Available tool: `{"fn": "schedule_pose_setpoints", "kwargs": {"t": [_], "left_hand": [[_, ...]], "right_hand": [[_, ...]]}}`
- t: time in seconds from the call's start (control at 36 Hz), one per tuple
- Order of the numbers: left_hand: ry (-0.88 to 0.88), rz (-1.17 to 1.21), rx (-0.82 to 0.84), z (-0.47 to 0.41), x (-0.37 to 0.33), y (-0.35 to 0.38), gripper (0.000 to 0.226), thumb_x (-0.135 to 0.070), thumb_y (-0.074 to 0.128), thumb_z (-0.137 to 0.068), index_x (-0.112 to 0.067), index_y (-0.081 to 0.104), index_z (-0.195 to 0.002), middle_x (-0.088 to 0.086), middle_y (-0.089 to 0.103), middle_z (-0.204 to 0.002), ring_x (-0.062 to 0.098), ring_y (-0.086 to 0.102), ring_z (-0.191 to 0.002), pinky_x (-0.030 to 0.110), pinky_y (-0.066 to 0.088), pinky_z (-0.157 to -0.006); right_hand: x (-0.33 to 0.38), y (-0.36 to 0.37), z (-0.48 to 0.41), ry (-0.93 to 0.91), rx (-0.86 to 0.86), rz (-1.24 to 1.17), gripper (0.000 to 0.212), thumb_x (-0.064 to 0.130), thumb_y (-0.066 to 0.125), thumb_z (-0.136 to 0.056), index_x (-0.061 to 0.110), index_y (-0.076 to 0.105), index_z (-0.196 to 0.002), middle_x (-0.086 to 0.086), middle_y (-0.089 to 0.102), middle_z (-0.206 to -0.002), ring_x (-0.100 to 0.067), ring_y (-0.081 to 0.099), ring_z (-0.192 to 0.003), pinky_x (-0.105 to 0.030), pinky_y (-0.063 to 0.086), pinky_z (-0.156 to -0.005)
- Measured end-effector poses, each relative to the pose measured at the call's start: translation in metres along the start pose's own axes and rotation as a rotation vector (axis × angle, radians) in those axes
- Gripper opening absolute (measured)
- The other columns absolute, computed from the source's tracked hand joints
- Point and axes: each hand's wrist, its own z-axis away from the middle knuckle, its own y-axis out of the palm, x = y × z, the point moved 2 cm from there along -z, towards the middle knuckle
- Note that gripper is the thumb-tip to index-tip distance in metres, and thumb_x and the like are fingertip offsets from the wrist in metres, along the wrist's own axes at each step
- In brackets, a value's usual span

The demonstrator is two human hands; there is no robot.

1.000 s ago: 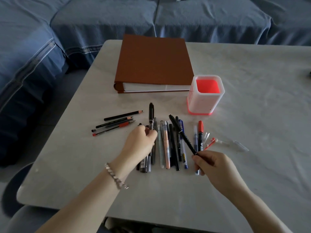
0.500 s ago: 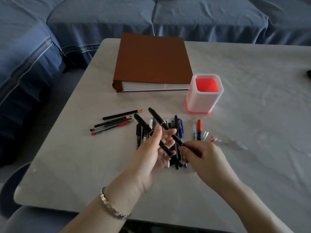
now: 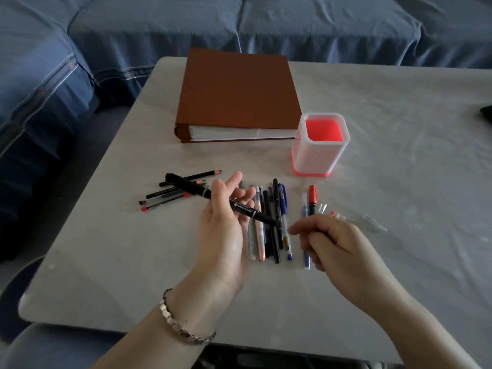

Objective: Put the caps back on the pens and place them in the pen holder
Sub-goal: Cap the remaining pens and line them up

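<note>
Head view, single frame.

Table [image 3: 399, 107]: pale grey surface with rounded corners; a blue covered sofa [image 3: 133, 35] runs behind it and along its left.

Binder [image 3: 237, 91]: brown cover, lying flat at the far middle of the table, white page edges facing the viewer.

Pen holder [image 3: 319, 153]: white square cup with a red inside and red base, upright, just beside the binder's near right corner. No pens visible inside.

Left hand [image 3: 226, 225]: raised above the table, palm turned up, bracelet [image 3: 183, 328] at the wrist. Grip closed around a black pen [image 3: 221, 199], which lies slantwise across the fingers, one end up and to the left, the other down and to the right. Whether its cap is on cannot be told.

Right hand [image 3: 335, 243]: blurred, fingers curled loosely, just right of the black pen's lower end and apart from it. Whether its grip holds anything cannot be told.

Row of pens [image 3: 271, 222]: about a dozen lying side by side on the table under and between the hands, black, blue, peach and pale ones, pointing away from the viewer.

Red-capped pen [image 3: 312, 198]: at the right end of the row, a thin blue pen [image 3: 305, 211] beside it.

Clear caps [image 3: 372, 223]: small transparent pieces right of the row, partly behind the right hand.

Pencil group [image 3: 170, 194]: several dark pencils and a red-ended pen, left of the row, angled.
</note>
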Motion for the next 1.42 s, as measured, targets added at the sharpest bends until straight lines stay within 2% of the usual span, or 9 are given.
{"fn": "schedule_pose_setpoints", "kwargs": {"t": [0.14,0.33,0.58,0.72,0.86,1.03,1.11,1.28,1.42], "left_hand": [[0.038,-0.017,0.035,0.009,-0.001,0.006,0.037,-0.037,0.030,-0.097,-0.025,0.065,-0.093,-0.005,0.048,-0.080,-0.005,0.065,-0.073,0.021,0.046,-0.088],[0.093,-0.163,0.083,0.015,0.002,0.003,0.034,-0.044,0.034,-0.093,-0.038,0.067,-0.091,-0.024,0.059,-0.092,-0.018,0.051,-0.089,0.009,0.034,-0.074],[0.131,-0.249,-0.059,0.007,-0.002,0.004,0.051,-0.041,0.056,-0.082,-0.019,0.056,-0.036,-0.011,0.046,-0.037,0.001,0.046,-0.037,0.012,0.040,-0.042],[0.020,-0.164,-0.158,0.002,-0.001,0.002,0.055,-0.033,0.050,-0.090,-0.018,0.050,-0.036,-0.009,0.044,-0.034,0.005,0.043,-0.038,0.023,0.038,-0.055],[-0.044,0.043,-0.418,-0.035,-0.035,-0.026,0.038,-0.035,0.049,-0.090,-0.018,0.043,-0.058,-0.005,0.042,-0.050,0.005,0.037,-0.037,0.020,0.033,-0.053],[-0.118,0.108,-0.104,-0.021,-0.024,-0.017,0.039,-0.037,0.036,-0.097,-0.015,0.063,-0.078,-0.002,0.050,-0.088,0.006,0.044,-0.071,0.020,0.039,-0.074],[-0.132,0.105,-0.010,-0.012,-0.019,-0.009,0.044,-0.038,0.031,-0.097,-0.017,0.068,-0.086,-0.002,0.049,-0.101,0.006,0.049,-0.101,0.025,0.038,-0.099],[-0.105,0.092,0.120,0.000,-0.016,-0.002,0.046,-0.040,0.023,-0.097,-0.022,0.066,-0.096,-0.006,0.046,-0.085,0.007,0.048,-0.086,0.022,0.039,-0.086],[-0.095,0.138,0.196,0.004,-0.014,-0.002,0.046,-0.037,0.023,-0.096,-0.023,0.066,-0.096,-0.007,0.049,-0.085,0.006,0.050,-0.082,0.023,0.040,-0.078]], "right_hand": [[0.014,0.014,0.002,-0.025,0.100,-0.121,0.024,0.039,0.051,-0.083,0.022,0.066,-0.078,0.009,0.040,-0.048,-0.004,0.033,-0.045,-0.024,0.029,-0.048],[0.019,0.017,-0.001,-0.148,-0.008,-0.021,0.023,0.031,0.051,-0.088,0.022,0.062,-0.070,0.004,0.042,-0.049,-0.006,0.032,-0.044,-0.019,0.027,-0.044],[0.014,0.021,0.002,-0.339,-0.040,0.227,0.028,0.028,0.055,-0.088,0.008,0.063,-0.070,0.004,0.040,-0.048,-0.010,0.037,-0.049,-0.016,0.030,-0.045],[0.007,0.021,0.004,-0.471,-0.209,0.491,0.031,0.034,0.044,-0.086,0.015,0.064,-0.073,0.002,0.055,-0.061,-0.021,0.051,-0.051,-0.032,0.044,-0.043],[-0.012,-0.002,0.010,-0.377,-0.261,0.508,0.028,0.035,0.047,-0.084,0.016,0.065,-0.073,0.001,0.057,-0.061,-0.019,0.050,-0.054,-0.027,0.039,-0.047],[-0.009,0.002,0.000,-0.284,-0.047,0.279,0.016,0.020,0.057,-0.088,0.011,0.067,-0.079,-0.003,0.056,-0.066,-0.015,0.049,-0.070,-0.018,0.037,-0.061],[0.001,0.010,0.000,-0.292,-0.051,0.157,0.018,0.015,0.056,-0.088,0.030,0.066,-0.087,0.002,0.060,-0.073,-0.010,0.053,-0.076,-0.015,0.040,-0.069],[0.003,0.005,-0.003,-0.222,-0.185,0.020,0.024,0.020,0.067,-0.079,0.027,0.070,-0.101,0.004,0.069,-0.074,-0.016,0.057,-0.070,-0.011,0.042,-0.064],[0.006,0.003,-0.002,-0.188,-0.178,-0.039,0.015,0.021,0.071,-0.075,0.033,0.070,-0.082,0.022,0.069,-0.075,-0.024,0.056,-0.062,-0.016,0.045,-0.057]]}}
